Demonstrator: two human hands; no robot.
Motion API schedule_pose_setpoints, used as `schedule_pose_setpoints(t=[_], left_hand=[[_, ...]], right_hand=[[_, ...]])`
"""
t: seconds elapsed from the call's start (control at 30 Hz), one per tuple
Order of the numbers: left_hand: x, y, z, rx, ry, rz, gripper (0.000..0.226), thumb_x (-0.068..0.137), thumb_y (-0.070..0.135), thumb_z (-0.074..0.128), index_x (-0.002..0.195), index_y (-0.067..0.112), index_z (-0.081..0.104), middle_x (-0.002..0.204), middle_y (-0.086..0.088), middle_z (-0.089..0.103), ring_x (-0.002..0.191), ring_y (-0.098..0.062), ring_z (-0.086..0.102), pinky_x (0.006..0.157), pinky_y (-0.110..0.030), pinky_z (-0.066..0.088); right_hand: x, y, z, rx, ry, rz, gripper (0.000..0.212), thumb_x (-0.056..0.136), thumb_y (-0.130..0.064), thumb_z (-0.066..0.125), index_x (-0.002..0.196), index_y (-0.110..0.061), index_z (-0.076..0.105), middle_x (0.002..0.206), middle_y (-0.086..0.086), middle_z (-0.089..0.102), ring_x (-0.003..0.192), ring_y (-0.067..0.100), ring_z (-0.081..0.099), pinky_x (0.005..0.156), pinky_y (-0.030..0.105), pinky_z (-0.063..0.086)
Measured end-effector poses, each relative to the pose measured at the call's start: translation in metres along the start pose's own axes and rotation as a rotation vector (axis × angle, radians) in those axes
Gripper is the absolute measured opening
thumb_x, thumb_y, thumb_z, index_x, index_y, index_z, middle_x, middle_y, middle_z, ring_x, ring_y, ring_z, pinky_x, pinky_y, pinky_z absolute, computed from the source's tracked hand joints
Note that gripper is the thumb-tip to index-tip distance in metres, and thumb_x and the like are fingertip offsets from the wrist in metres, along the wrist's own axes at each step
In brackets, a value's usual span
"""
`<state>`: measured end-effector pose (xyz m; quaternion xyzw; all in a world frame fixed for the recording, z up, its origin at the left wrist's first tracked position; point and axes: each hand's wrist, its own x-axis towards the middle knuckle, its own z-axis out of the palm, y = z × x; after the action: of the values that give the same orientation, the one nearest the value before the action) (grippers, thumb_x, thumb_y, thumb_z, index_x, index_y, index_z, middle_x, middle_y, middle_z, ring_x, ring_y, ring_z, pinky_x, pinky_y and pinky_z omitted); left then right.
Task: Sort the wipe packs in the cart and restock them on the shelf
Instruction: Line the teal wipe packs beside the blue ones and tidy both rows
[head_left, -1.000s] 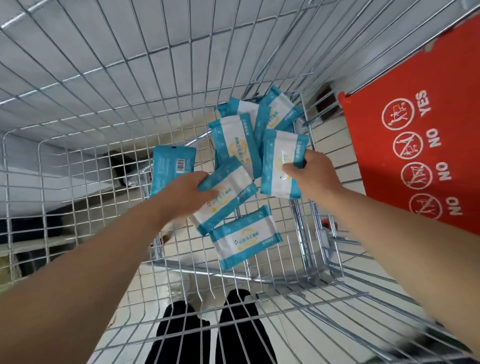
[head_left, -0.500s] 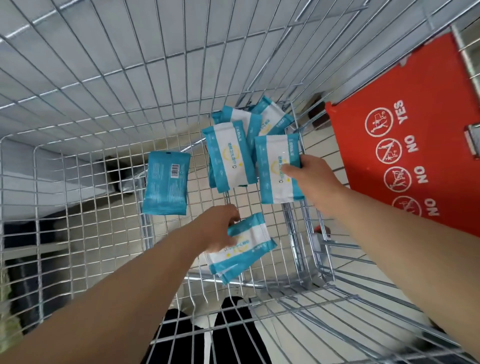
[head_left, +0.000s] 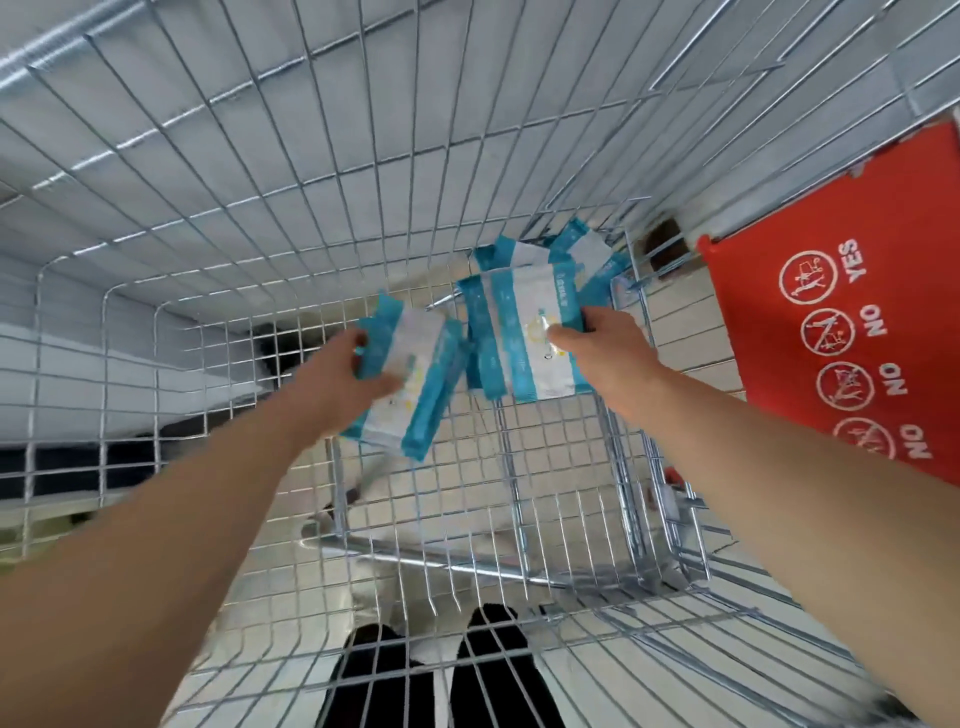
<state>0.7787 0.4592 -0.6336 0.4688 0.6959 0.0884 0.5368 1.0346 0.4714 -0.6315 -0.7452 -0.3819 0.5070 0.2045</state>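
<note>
- The wire cart (head_left: 208, 218) fills the view; both forearms reach down into its basket, and its mesh walls rise beyond and to either side of the hands.
- A red flap (head_left: 857, 364) with white pictograms marked YES and NO stands on the cart's wall, to the outside of the right arm.
- Two dark trouser legs (head_left: 395, 675) show through the mesh floor, below and between the forearms.
- The right-hand packs (head_left: 519, 343), teal with a white middle band, are held upright just beyond the right hand's knuckles. At least two overlap; whether the rear one is also gripped cannot be told.
- The left-hand packs (head_left: 415, 384) are a tilted, blurred bundle of the same teal and white, raised off the floor and just beside the right-hand packs, their edges nearly meeting.
- More loose packs (head_left: 582, 254) lie in the cart's far corner, beyond the right hand.
- The right hand (head_left: 602, 348) pinches its front pack, thumb across the face and fingers curled round the edge.
- The left hand (head_left: 343, 384) grips its bundle, thumb over the front; the fingers behind are hidden.
</note>
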Motion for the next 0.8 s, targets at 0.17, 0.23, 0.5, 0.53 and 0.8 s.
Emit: schedule_pose_setpoints(t=[0.17,0.23,0.5,0.53,0.8], left_hand=[[0.012,0.002,-0.011,-0.329,0.045,-0.03,0.076,0.079,-0.009,0.068,0.128,0.036,0.032,0.11,-0.01,0.063,0.09,-0.027,0.065,0.081,-0.049,0.054],[0.017,-0.001,-0.011,-0.429,0.03,-0.052,0.074,0.081,-0.011,0.064,0.125,0.038,0.029,0.11,-0.011,0.063,0.089,-0.028,0.066,0.078,-0.049,0.055],[0.02,0.001,-0.016,-0.569,0.071,-0.101,0.06,0.094,0.001,0.046,0.141,0.028,0.019,0.101,0.0,0.061,0.088,-0.024,0.066,0.078,-0.043,0.056],[0.02,-0.001,-0.019,-0.557,0.075,-0.099,0.058,0.095,0.002,0.046,0.141,0.026,0.019,0.101,0.0,0.061,0.088,-0.023,0.066,0.079,-0.042,0.056],[0.019,-0.03,-0.042,-0.112,0.111,-0.04,0.051,0.077,0.004,0.074,0.116,0.011,0.043,0.1,-0.006,0.06,0.08,-0.016,0.06,0.065,-0.023,0.055]], right_hand=[[0.013,-0.004,0.03,-0.08,0.101,-0.013,0.019,0.081,-0.015,0.068,0.097,-0.005,0.071,0.083,0.011,0.067,0.074,0.024,0.062,0.059,0.03,0.047],[0.017,-0.002,0.036,-0.129,0.161,0.0,0.018,0.079,-0.02,0.071,0.094,-0.009,0.072,0.086,0.009,0.07,0.079,0.025,0.066,0.063,0.03,0.049],[0.016,-0.011,0.049,-0.031,0.117,0.122,0.03,0.079,-0.017,0.073,0.106,-0.005,0.066,0.103,0.012,0.07,0.093,0.027,0.066,0.085,0.043,0.056],[0.013,-0.014,0.049,-0.024,0.092,0.124,0.031,0.08,-0.015,0.072,0.108,-0.005,0.066,0.106,0.011,0.069,0.095,0.025,0.066,0.086,0.038,0.055],[-0.017,-0.015,0.053,-0.087,-0.076,0.146,0.03,0.083,-0.015,0.066,0.111,-0.004,0.065,0.109,0.016,0.068,0.098,0.03,0.065,0.09,0.042,0.052]])
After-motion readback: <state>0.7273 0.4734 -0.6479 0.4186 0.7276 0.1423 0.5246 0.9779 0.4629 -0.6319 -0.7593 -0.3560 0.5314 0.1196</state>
